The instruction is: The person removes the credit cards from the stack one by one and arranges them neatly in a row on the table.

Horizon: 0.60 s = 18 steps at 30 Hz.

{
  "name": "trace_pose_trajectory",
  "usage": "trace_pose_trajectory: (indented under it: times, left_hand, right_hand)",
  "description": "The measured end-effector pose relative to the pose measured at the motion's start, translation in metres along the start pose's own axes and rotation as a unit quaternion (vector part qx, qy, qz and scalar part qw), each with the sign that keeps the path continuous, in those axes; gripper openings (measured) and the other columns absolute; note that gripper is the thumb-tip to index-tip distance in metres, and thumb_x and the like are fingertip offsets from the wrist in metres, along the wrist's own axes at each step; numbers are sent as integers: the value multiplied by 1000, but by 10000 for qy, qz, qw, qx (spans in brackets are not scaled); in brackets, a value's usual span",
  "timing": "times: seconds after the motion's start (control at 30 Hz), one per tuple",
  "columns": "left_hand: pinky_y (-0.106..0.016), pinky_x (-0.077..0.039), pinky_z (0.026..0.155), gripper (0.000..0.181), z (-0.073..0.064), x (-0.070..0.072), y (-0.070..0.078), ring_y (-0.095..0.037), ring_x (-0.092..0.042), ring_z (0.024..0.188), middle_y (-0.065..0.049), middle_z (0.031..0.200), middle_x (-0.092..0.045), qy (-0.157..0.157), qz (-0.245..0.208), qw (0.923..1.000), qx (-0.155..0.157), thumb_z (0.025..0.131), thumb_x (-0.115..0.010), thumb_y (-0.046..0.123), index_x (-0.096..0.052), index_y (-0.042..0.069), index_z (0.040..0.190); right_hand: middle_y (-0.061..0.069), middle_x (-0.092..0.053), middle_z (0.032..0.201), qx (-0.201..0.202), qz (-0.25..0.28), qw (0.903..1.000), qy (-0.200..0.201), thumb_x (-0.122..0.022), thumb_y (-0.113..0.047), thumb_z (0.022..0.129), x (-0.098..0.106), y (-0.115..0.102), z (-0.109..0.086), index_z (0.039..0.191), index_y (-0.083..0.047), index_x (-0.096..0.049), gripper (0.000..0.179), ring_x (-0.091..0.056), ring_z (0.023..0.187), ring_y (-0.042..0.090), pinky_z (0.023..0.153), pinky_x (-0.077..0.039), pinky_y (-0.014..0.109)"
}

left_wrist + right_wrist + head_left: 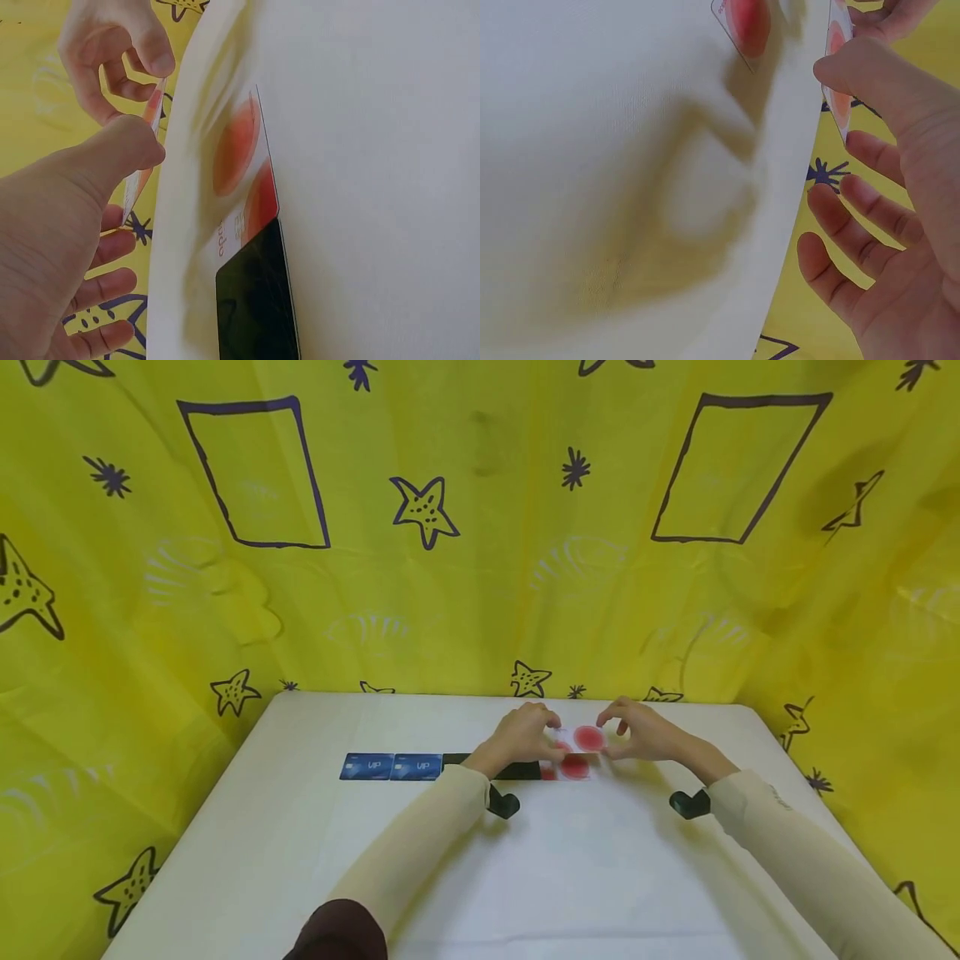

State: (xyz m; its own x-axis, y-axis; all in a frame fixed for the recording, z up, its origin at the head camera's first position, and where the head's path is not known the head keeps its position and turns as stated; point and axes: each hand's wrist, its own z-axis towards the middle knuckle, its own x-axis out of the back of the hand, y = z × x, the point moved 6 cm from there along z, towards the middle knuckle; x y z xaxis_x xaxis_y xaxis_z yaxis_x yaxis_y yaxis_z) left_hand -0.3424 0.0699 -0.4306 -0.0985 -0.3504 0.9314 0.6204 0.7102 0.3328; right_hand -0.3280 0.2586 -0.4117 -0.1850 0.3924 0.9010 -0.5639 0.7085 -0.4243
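A white card with red circles (588, 738) is held up off the table between both hands. My left hand (521, 735) pinches its left end between thumb and fingers, and my right hand (648, 732) pinches the right end. In both wrist views it appears nearly edge-on. Below it, a matching red-and-white card (575, 767) lies flat at the right end of a row. Its left end meets a black card (259, 307). Further left in the row lie two blue cards marked VIP, one (367, 766) beside the other (417, 767). My left wrist hides part of the row's dark stretch.
The cards lie on a white table (420, 893) with rounded far corners. Behind and beside it hangs a yellow curtain (480, 593) printed with starfish and frames. Dark heart-shaped pieces show at both wrists, including one (504, 804) under the left sleeve.
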Motion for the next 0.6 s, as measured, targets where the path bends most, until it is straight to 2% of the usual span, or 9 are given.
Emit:
trace_pose_trajectory:
  times: [0.2, 0.6]
  left_hand:
    - [-29, -53, 81, 45, 4, -6, 5, -15, -61, 100, 0, 110, -73, -65, -53, 9999, 55, 82, -81, 43, -77, 13, 115]
    - [-27, -52, 81, 44, 8, -13, 18, -14, -61, 99, 1, 109, -73, -112, 61, 9999, 45, 82, -82, 44, -78, 14, 114]
  right_hand:
    - [18, -63, 116, -8, 28, 10000, 17, -83, -18, 81, 1, 4, -6, 112, -4, -70, 35, -67, 88, 30, 78, -56, 47]
    - [17, -60, 116, -213, 78, 9997, -126, -84, -18, 83, 2, 10, -20, 112, -5, -70, 35, -66, 91, 28, 77, -56, 41]
